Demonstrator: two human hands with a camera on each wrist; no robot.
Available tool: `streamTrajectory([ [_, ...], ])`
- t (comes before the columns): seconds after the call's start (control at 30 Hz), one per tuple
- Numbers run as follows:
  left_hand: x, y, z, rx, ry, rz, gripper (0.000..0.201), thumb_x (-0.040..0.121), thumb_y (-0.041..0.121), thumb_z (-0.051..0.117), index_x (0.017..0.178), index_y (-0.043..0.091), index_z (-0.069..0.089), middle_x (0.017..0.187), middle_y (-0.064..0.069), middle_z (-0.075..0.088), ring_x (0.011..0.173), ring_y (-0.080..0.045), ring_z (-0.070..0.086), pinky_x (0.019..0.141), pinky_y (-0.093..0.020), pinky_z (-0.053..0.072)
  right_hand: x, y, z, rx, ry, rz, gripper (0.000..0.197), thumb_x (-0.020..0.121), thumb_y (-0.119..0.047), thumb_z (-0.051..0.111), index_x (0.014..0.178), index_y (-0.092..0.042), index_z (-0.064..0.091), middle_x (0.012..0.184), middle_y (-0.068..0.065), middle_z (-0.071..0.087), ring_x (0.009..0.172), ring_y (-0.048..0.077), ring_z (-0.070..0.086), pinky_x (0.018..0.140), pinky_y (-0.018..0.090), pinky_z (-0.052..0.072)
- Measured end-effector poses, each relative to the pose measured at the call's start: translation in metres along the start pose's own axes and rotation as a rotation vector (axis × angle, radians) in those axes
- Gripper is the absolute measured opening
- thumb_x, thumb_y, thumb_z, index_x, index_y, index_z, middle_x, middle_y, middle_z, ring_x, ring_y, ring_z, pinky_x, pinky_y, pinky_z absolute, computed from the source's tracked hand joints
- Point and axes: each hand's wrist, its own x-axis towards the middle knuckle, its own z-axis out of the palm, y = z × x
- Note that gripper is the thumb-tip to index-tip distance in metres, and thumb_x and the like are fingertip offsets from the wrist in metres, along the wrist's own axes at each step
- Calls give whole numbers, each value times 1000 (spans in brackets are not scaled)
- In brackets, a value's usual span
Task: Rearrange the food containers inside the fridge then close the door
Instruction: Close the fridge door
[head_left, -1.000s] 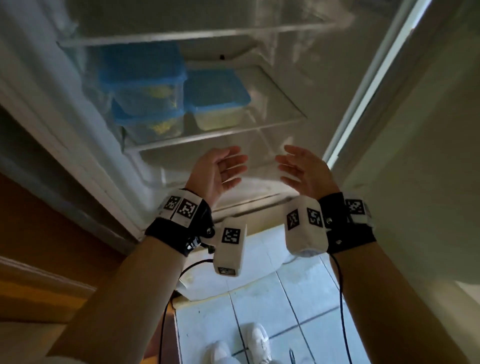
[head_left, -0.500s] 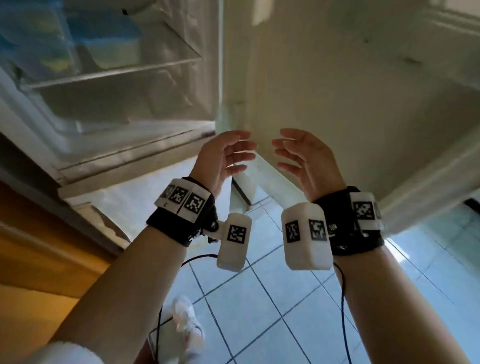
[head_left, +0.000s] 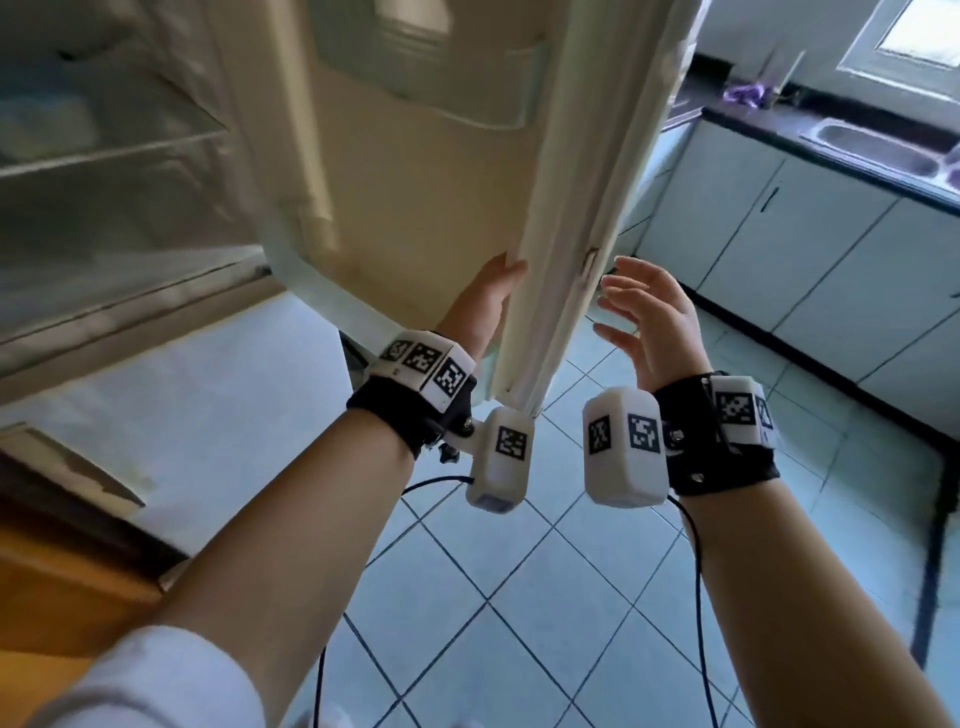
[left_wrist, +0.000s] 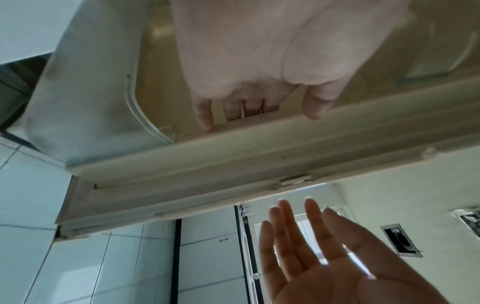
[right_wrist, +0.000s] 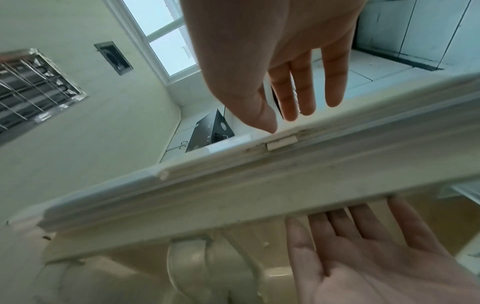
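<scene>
The fridge door (head_left: 415, 208) stands open, its free edge with the white gasket (head_left: 566, 234) running between my two hands. My left hand (head_left: 493, 286) lies on the door's inner side, fingers (left_wrist: 205, 115) straight against the cream liner and thumb on the gasket (left_wrist: 259, 156). My right hand (head_left: 639, 312) hovers open on the outer side, fingers (right_wrist: 335, 90) straight, thumb close to the door edge; whether it touches is unclear. The fridge shelves (head_left: 104, 150) at the left are blurred, and no food container can be made out there.
A dark counter with a steel sink (head_left: 872, 145) and white cabinets (head_left: 810, 244) run along the right. Tiled floor (head_left: 519, 597) lies below my arms. A wooden surface (head_left: 52, 597) sits at the lower left, beside a white lower fridge part (head_left: 182, 415).
The view swung right, from the shelves with blue-lidded containers to the door. Both hands moved to the door's free edge, the left onto its inner side, the right to the outer side.
</scene>
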Motion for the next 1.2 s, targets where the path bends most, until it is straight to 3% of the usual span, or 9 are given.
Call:
streamTrajectory([
  [0.13,-5,-12,-10,73,52,1,59,88,54,36,136,18,42,142,0,49,130,-17,44,113,-40,28,-1,-5,0,2,-47,6,43,88,-18,52,130,-24,48,123,-5,53,103,5,52,92,30,41],
  [0.3,-39,-24,-52,-31,175,34,36,88,56,33,80,29,55,66,17,62,60,-2,54,63,-22,34,-6,-9,35,-3,-301,-37,42,93,-42,35,132,-30,45,128,-8,56,121,11,50,104,35,36],
  [0.43,-82,-32,-115,-60,340,83,42,98,39,23,90,24,61,81,6,66,77,-11,58,76,-27,42,-11,-6,91,-18,-575,-102,47,92,-45,35,136,-29,42,139,-9,49,128,8,45,108,41,34],
  [0.6,-137,-25,-202,-107,682,125,36,99,31,26,87,30,61,65,18,72,71,-2,65,80,-27,46,-32,0,188,-69,-837,-154,59,83,-39,48,139,-36,33,155,-12,24,140,6,26,116,38,23],
  [0.7,-161,-15,-244,-103,812,147,33,99,32,27,93,35,60,73,23,73,82,-1,64,77,-22,46,-41,8,249,-85,-939,-178,64,82,-36,51,141,-39,27,158,-12,14,143,8,21,118,41,20],
  [0.83,-183,-9,-302,-259,926,163,45,93,45,34,129,24,51,132,-3,58,120,-22,53,106,-42,39,-42,17,322,-56,-972,-210,64,85,-24,51,142,-39,25,158,-16,2,145,8,12,118,35,18],
  [1.0,-179,5,-383,-294,1008,205,52,92,48,36,139,26,39,128,5,55,112,-10,54,90,-27,43,-28,21,404,-73,-977,-221,65,87,-11,50,144,-30,24,159,-14,-2,143,0,4,107,17,17],
  [1.07,-175,8,-413,-257,1049,189,56,87,51,42,139,30,39,138,2,51,125,-17,48,103,-35,39,-21,22,430,-82,-948,-201,65,87,-10,50,144,-29,24,158,-15,1,143,-1,6,102,11,22],
  [1.2,-160,10,-463,-225,1030,160,67,77,55,46,139,36,35,141,7,46,132,-15,41,114,-41,28,-7,31,471,-129,-923,-154,65,88,-14,50,144,-29,23,157,-19,5,143,1,10,113,24,18],
])
